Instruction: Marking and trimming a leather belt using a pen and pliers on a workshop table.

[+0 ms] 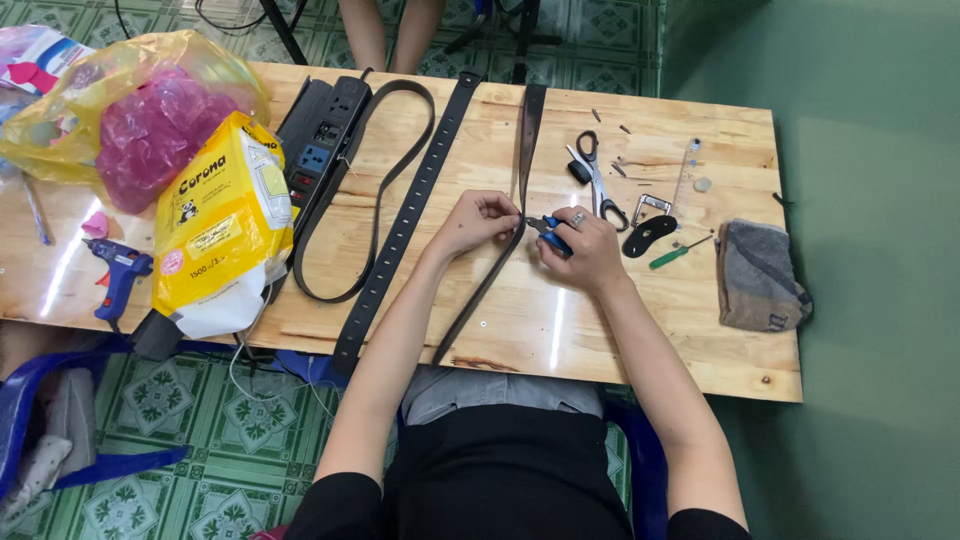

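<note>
A dark belt (497,262) lies lengthwise on the wooden table (520,330), just before the person; the left hand (480,218) pinches its edge between fingertips; the right hand (583,248), ring on one finger, is clenched on blue-handled pliers (548,231) whose tip meets the belt; a punched strap (405,225) lies just left, a looped belt (372,190) farther left; scissors (597,178), a green screwdriver (680,252) and a grey pouch (757,277) sit right.
</note>
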